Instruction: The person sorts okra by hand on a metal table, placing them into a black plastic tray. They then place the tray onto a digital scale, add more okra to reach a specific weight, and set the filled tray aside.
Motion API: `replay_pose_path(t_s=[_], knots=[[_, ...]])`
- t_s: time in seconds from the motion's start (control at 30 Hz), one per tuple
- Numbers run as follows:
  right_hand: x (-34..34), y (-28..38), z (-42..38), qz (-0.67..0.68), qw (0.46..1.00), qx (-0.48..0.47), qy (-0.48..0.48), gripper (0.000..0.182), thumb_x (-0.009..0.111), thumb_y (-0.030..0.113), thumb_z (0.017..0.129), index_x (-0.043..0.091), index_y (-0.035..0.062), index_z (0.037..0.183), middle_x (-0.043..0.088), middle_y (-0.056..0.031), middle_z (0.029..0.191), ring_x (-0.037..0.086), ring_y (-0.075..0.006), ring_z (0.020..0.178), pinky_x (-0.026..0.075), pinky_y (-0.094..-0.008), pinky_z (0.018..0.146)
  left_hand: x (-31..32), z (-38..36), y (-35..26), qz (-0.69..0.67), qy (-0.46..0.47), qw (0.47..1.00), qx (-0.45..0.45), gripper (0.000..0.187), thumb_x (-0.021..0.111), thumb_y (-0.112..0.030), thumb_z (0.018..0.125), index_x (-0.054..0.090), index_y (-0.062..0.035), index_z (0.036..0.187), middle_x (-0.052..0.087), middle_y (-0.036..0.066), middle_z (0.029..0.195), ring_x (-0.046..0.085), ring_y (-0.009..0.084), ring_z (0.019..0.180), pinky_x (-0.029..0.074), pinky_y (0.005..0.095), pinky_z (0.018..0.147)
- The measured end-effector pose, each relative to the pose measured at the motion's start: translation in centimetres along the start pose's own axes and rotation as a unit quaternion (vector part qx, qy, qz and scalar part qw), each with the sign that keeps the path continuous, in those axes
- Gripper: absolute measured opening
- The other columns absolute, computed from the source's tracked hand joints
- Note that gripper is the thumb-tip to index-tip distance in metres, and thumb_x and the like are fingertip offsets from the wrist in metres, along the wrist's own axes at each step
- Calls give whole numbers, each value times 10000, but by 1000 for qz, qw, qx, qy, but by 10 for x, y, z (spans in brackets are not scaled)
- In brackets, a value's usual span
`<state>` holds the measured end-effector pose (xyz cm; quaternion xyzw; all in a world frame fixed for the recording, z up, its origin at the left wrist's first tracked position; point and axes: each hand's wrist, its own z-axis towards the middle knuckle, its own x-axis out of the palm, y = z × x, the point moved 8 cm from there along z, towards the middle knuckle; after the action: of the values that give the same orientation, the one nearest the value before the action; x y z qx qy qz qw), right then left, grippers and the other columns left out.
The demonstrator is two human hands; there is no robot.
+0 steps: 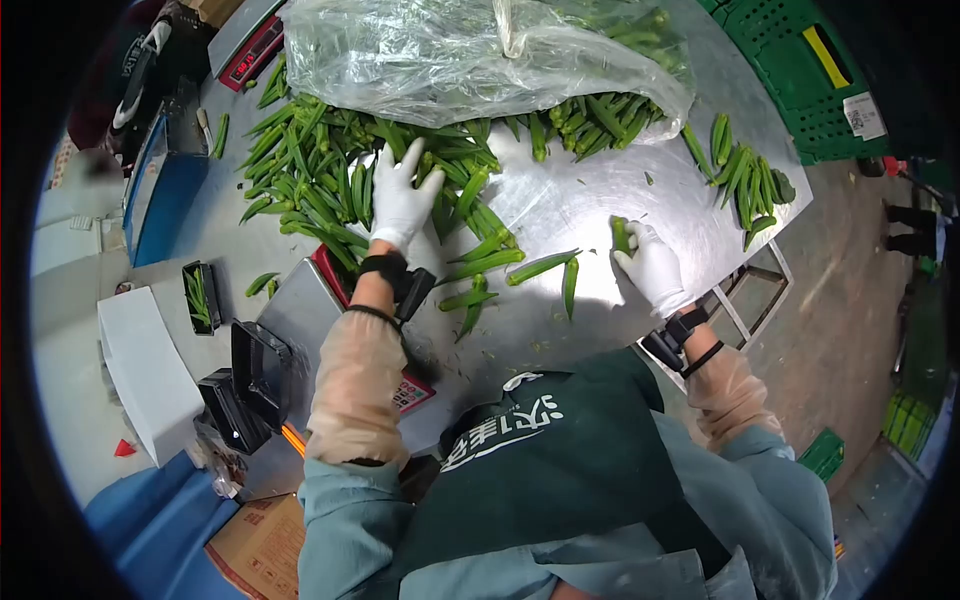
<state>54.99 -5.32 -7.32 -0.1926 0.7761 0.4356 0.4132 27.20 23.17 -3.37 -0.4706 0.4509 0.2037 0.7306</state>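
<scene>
A large heap of green okra (310, 165) covers the left and middle of the metal table (560, 200). My left hand (405, 195), in a white glove, lies on the right part of this heap with its fingers spread. Over the bare metal to the right, my right hand (650, 262), gloved too, has its thumb and fingers closed round one okra pod (620, 235). Loose pods (541, 267) lie between the two hands. A clear plastic bag (450, 65) with more okra inside rests at the far side of the table.
A smaller okra pile (745, 185) lies by the right edge, near a green crate (790, 70). Red scales (252, 55) stand at the far left. Black trays (262, 370) and a small filled tray (200, 298) are at left. Part of another person (135, 75) shows at upper left.
</scene>
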Motion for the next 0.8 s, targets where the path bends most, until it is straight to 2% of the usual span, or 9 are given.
replay_pose_path(t_s=[0.07,0.1,0.17,0.3,0.37,0.43,0.5,0.63,0.8], knots=[[9,0,1,16,1000,-9,3,386,751,265,775,633,73,1089,666,-108,992,670,-271,851,539,-369,750,19,-9,-33,145,41,988,29,619,755,-390,759,581,-260,1339,287,334,1481,257,524,1364,293,519,1111],[11,3,3,25,1000,-12,4,380,745,262,779,633,74,1091,667,-107,993,670,-268,849,540,-368,748,24,-14,-49,181,59,981,29,613,749,-437,750,598,-259,1317,340,296,1468,247,529,1364,271,571,1105],[17,12,10,42,999,-2,22,380,733,259,785,634,73,1102,669,-104,994,670,-267,851,539,-362,751,44,-33,-70,100,131,980,113,570,722,-426,778,598,-267,1311,385,216,1473,233,526,1372,237,606,1108],[23,34,18,71,997,-21,26,396,724,254,793,643,68,1132,665,-108,986,667,-256,858,532,-351,765,63,-98,-99,47,244,959,134,514,630,-274,872,535,-229,1375,426,93,1477,241,418,1413,213,628,1111],[24,36,16,77,996,-33,34,396,721,248,795,646,65,1137,663,-110,986,665,-255,858,529,-349,768,56,-120,-91,-60,263,957,104,567,614,-243,884,468,-231,1432,381,86,1516,219,402,1429,141,694,1096],[26,34,13,82,995,-47,39,387,712,235,797,649,59,1137,654,-102,1004,656,-259,842,526,-350,766,33,-150,-97,72,252,958,117,606,632,-287,875,442,-239,1449,286,108,1565,177,449,1433,104,709,1096],[27,38,9,87,993,-53,52,392,709,233,799,646,58,1145,645,-102,1027,647,-268,860,520,-358,788,22,-182,-101,80,280,947,131,640,645,-332,864,426,-245,1459,195,137,1594,133,491,1434,82,718,1095],[32,55,3,37,985,-163,-32,422,694,220,812,617,68,1198,604,-107,1119,586,-297,1000,475,-385,891,18,-239,-85,61,323,935,130,633,629,-365,878,414,-248,1462,179,142,1599,127,495,1436,141,683,1110],[24,144,37,-5,949,-304,-88,493,681,223,812,571,92,1275,560,-105,1262,517,-299,1164,423,-410,984,-9,-246,-67,-74,236,968,49,428,630,-212,903,577,-125,1318,547,100,1379,321,361,1408,202,568,1152]])
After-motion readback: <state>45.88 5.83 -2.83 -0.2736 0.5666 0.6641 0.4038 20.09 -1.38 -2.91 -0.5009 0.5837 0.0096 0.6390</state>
